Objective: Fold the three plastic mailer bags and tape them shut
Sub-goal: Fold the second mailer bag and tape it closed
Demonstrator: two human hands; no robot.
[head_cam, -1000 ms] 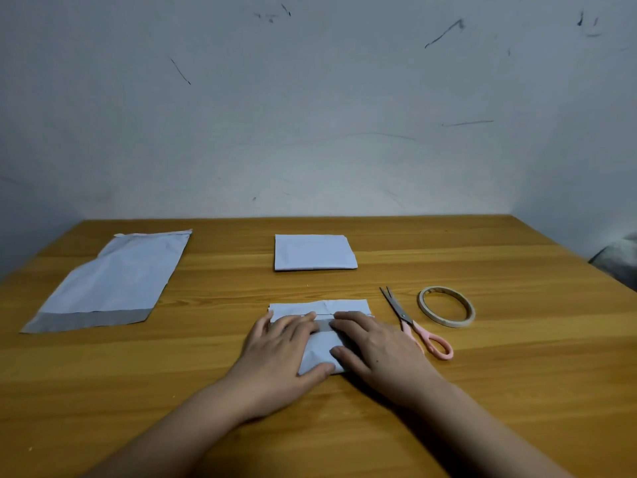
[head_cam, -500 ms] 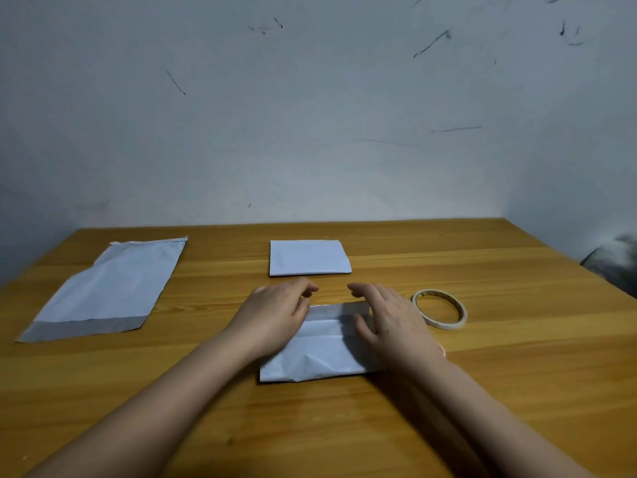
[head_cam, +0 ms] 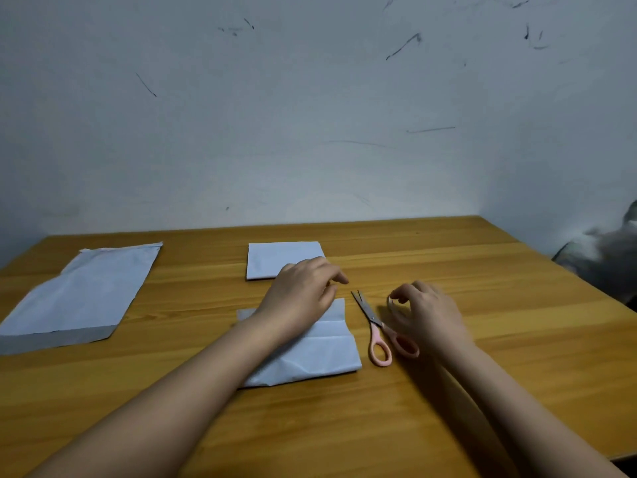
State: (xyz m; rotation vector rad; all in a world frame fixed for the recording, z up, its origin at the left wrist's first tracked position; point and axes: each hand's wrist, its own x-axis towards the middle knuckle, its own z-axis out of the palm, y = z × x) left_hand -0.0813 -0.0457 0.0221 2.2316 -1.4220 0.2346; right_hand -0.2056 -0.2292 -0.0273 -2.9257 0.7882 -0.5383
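Observation:
A half-folded white mailer bag (head_cam: 320, 353) lies in front of me, creased across its far part. My left hand (head_cam: 303, 291) rests on its far end with fingers loosely bent, pointing right. A folded white bag (head_cam: 275, 258) lies further back, partly behind that hand. The third bag (head_cam: 79, 298) lies flat and unfolded at the left, grey strip toward me. My right hand (head_cam: 427, 312) curls over the tape roll (head_cam: 390, 302), thumb and fingers around its rim; most of the roll is hidden. Pink-handled scissors (head_cam: 375, 326) lie between the bag and my right hand.
The wooden table (head_cam: 499, 339) runs back to a scuffed white wall. Its right edge drops off near a grey bundle (head_cam: 606, 257) on the far right.
My right hand left the bag and moved right onto the tape roll, uncovering the scissors. My left hand stayed on the bag's far end and shifted slightly right.

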